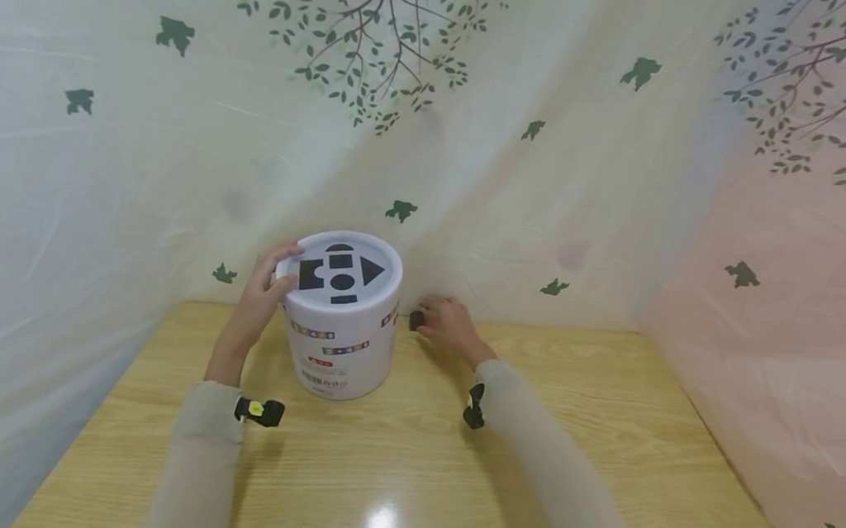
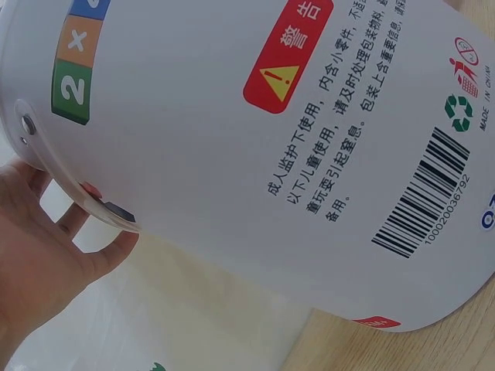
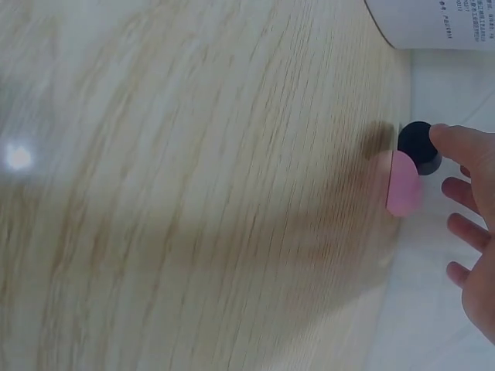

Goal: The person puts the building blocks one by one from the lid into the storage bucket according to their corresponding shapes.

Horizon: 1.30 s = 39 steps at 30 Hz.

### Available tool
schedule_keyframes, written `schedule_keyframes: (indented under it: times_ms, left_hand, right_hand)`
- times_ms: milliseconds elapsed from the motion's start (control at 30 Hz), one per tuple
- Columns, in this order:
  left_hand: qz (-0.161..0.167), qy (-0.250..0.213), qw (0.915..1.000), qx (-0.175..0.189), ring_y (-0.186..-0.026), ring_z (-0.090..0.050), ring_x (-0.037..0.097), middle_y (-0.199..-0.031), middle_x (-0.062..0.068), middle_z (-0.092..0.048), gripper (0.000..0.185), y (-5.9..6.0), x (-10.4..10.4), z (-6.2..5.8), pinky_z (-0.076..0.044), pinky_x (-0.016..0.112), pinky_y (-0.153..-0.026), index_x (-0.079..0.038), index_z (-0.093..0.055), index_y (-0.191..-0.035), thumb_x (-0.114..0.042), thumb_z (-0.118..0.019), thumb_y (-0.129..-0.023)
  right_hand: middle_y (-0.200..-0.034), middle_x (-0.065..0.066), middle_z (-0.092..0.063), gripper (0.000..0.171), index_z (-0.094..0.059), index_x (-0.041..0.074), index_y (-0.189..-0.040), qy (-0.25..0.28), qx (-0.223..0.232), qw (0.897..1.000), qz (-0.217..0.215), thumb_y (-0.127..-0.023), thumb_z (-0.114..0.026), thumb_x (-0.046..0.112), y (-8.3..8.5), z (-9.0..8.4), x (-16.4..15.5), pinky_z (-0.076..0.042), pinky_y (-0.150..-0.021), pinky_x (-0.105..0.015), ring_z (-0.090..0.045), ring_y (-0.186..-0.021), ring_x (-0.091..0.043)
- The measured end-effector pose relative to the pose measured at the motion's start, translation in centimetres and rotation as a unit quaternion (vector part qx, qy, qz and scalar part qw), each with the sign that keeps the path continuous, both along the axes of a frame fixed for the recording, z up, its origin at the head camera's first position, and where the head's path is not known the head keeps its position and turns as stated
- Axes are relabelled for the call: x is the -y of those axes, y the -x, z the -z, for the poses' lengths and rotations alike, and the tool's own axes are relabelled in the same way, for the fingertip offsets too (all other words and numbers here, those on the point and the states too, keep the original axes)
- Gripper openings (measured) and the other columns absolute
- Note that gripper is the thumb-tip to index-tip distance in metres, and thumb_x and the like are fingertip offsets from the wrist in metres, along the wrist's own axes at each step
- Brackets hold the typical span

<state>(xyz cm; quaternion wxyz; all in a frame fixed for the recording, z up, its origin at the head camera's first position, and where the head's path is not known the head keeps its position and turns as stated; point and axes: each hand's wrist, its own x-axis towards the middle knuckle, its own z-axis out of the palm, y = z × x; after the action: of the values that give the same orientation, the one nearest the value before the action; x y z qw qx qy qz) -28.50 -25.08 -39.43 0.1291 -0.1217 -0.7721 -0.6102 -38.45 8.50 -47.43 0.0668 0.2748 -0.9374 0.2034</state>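
Observation:
A white shape-sorter bucket (image 1: pixel 338 348) stands upright towards the back of the table, its lid (image 1: pixel 372 293) cut with dark shaped holes. My left hand (image 1: pixel 260 293) grips the lid's rim from the left side, thumb and fingers over the edge. In the left wrist view, that hand (image 2: pixel 54 263) is by the bucket's clear handle (image 2: pixel 66 182). To the right of the bucket, my right hand (image 1: pixel 451 326) pinches a small black round block (image 1: pixel 416 321) at the table's back edge. A pink half-round block (image 3: pixel 404 185) lies against the black one in the right wrist view.
The wooden table (image 1: pixel 392 469) ends at the back against a hanging cloth (image 1: pixel 484 244) printed with leaves and branches. Another cloth face (image 1: pixel 782 342), pinkish, runs along the right side. A wrist camera (image 1: pixel 475 407) sits on the right sleeve.

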Motion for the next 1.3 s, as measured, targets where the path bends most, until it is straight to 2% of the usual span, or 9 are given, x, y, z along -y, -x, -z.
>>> schedule_keyframes:
  times_ms: [167, 367, 533, 733, 867, 1033, 1200, 1300]
  left_hand:
    - [-0.004, 0.002, 1.0000, 0.005, -0.157, -0.013, 0.033, -0.169, 0.008, -0.020, 0.051, -0.1, -0.1, 0.0, -0.015, 0.066, -0.125, -0.008, -0.042, -0.152, -0.014, -0.047, -0.102]
    - [0.001, -0.001, 1.0000, 0.000, -0.158, -0.012, 0.033, -0.169, 0.009, -0.020, 0.051, 0.0, -0.2, 0.0, -0.014, 0.066, -0.125, -0.007, -0.042, -0.152, -0.014, -0.048, -0.102]
    - [-0.001, 0.004, 1.0000, 0.004, -0.158, -0.011, 0.033, -0.170, 0.007, -0.019, 0.051, 0.0, -0.2, -0.1, -0.014, 0.066, -0.125, -0.009, -0.042, -0.152, -0.016, -0.048, -0.102]
    - [0.001, -0.001, 1.0000, -0.002, -0.157, -0.013, 0.035, -0.169, 0.008, -0.020, 0.050, 0.0, -0.1, -0.2, -0.017, 0.066, -0.124, -0.008, -0.043, -0.151, -0.015, -0.047, -0.102]
    - [0.004, -0.004, 1.0000, -0.005, -0.157, -0.014, 0.035, -0.169, 0.009, -0.020, 0.050, -0.1, -0.1, -0.3, -0.018, 0.066, -0.124, -0.007, -0.043, -0.151, -0.014, -0.048, -0.102]
    - [0.005, -0.003, 1.0000, -0.003, -0.157, -0.014, 0.035, -0.170, 0.008, -0.019, 0.050, -0.2, 0.0, -0.3, -0.018, 0.067, -0.124, -0.008, -0.042, -0.152, -0.015, -0.048, -0.102]
    - [0.003, -0.001, 1.0000, 0.001, -0.157, -0.014, 0.034, -0.170, 0.007, -0.019, 0.050, -0.2, 0.0, -0.1, -0.018, 0.067, -0.124, -0.009, -0.042, -0.152, -0.016, -0.048, -0.102]
    - [0.002, -0.003, 1.0000, 0.002, -0.157, -0.014, 0.034, -0.170, 0.007, -0.019, 0.050, -0.3, 0.0, -0.1, -0.018, 0.066, -0.124, -0.009, -0.042, -0.152, -0.016, -0.048, -0.102]
  right_hand:
    - [-0.137, -0.014, -0.066, 0.052, -0.062, 0.005, -0.136, -0.013, 0.013, 1.000, -0.001, -0.089, -0.077, 0.020, -0.1, 0.0, 0.6, -0.045, -0.109, -0.057, -0.056, -0.126, -0.041]
    - [-0.141, -0.014, -0.063, 0.051, -0.061, 0.007, -0.138, -0.019, 0.044, 0.999, 0.003, -0.089, -0.075, 0.012, -0.4, -0.1, 1.0, -0.041, -0.113, -0.059, -0.052, -0.130, -0.040]
    - [-0.139, -0.016, -0.063, 0.053, -0.062, 0.010, -0.138, -0.054, 0.044, 0.998, 0.006, -0.087, -0.075, 0.010, -0.6, -0.3, 1.2, -0.041, -0.110, -0.058, -0.052, -0.128, -0.038]
    - [-0.129, -0.015, -0.067, 0.048, -0.067, 0.013, -0.133, -0.096, 0.023, 0.995, 0.005, -0.086, -0.078, 0.016, -0.7, -0.3, 1.6, -0.042, -0.109, -0.056, -0.054, -0.123, -0.034]
    - [-0.122, -0.014, -0.071, 0.037, -0.073, 0.012, -0.122, -0.110, -0.008, 0.994, -0.021, -0.087, -0.079, 0.018, -0.9, -0.2, 1.8, -0.043, -0.107, -0.058, -0.057, -0.117, -0.035]
    - [-0.118, -0.013, -0.072, 0.026, -0.075, 0.012, -0.116, -0.149, -0.035, 0.986, -0.062, -0.090, -0.074, 0.011, -1.3, -0.5, 1.9, -0.042, -0.107, -0.060, -0.058, -0.115, -0.035]
    - [-0.122, -0.013, -0.070, 0.035, -0.074, 0.014, -0.120, -0.181, -0.023, 0.980, -0.084, -0.089, -0.069, -0.001, -2.2, -1.0, 1.9, -0.038, -0.112, -0.062, -0.057, -0.119, -0.034]
    - [-0.124, -0.013, -0.069, 0.038, -0.073, 0.016, -0.122, -0.193, -0.025, 0.976, -0.096, -0.089, -0.067, -0.002, -2.4, -0.8, 1.7, -0.038, -0.113, -0.063, -0.056, -0.121, -0.034]
